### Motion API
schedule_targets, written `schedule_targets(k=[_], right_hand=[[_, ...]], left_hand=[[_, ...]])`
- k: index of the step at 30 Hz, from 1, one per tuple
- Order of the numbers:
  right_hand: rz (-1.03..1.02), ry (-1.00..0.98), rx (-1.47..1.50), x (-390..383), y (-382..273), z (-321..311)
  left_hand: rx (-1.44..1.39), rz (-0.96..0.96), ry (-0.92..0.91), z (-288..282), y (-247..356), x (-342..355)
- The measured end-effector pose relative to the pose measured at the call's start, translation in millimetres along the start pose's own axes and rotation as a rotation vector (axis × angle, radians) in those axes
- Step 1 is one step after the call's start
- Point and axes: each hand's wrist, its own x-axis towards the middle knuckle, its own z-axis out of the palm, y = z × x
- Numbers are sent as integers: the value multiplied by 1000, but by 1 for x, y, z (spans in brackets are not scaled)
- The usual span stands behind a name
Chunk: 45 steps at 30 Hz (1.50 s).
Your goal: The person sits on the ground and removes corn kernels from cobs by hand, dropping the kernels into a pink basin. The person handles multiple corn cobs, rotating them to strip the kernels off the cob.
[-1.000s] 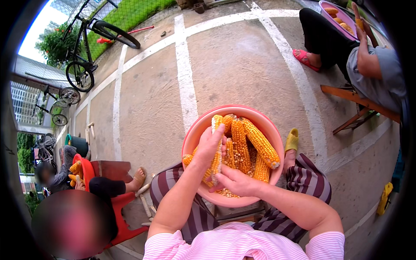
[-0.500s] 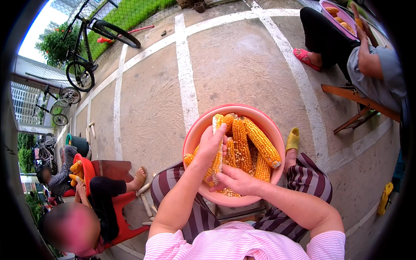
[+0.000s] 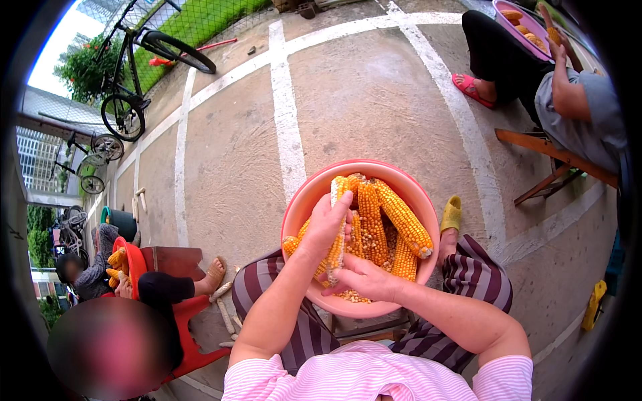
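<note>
My left hand (image 3: 325,226) is wrapped around a partly shelled corn cob (image 3: 336,252), held upright with its pale, bare strip showing. My right hand (image 3: 366,277) is closed at the lower end of the same cob, its thumb pressed against it and some fingers hidden beneath. Both hands are over a pink basin (image 3: 426,264) between my knees. Several yellow ears of corn (image 3: 402,217) lean inside it, and loose kernels (image 3: 353,296) lie at the bottom near my right hand.
To the left, a person (image 3: 110,347) sits by a red basin (image 3: 137,264) of corn. Stripped cobs (image 3: 225,311) lie beside my left knee. At the upper right another person (image 3: 568,93) sits on a wooden chair (image 3: 562,160). A bicycle (image 3: 124,117) stands far left.
My hands and the cob have barely moved. At the left, the seated person's head has leaned slightly forward, covering more of their arms.
</note>
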Motion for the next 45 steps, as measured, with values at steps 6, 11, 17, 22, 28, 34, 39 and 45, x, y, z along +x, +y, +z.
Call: schedule_targets(k=[6, 11, 17, 22, 28, 34, 39, 45], right_hand=[[-20, 18, 96, 3, 8, -1], [-46, 25, 129, 4, 14, -5], [4, 32, 142, 2, 8, -6], [39, 27, 123, 0, 2, -5], [6, 39, 97, 3, 6, -3], [4, 119, 7, 4, 7, 3], [4, 151, 34, 5, 17, 1], [11, 146, -27, 6, 22, -4]], left_hand=[[22, 34, -21, 4, 3, -2], [-3, 68, -26, 5, 4, -3], [19, 117, -28, 5, 5, -5], [36, 120, -35, 6, 6, -6], [44, 105, -20, 7, 4, -6], [122, 95, 4, 15, 2, -9], [133, 118, -12, 16, -1, -7], [97, 121, -5, 15, -2, -6]])
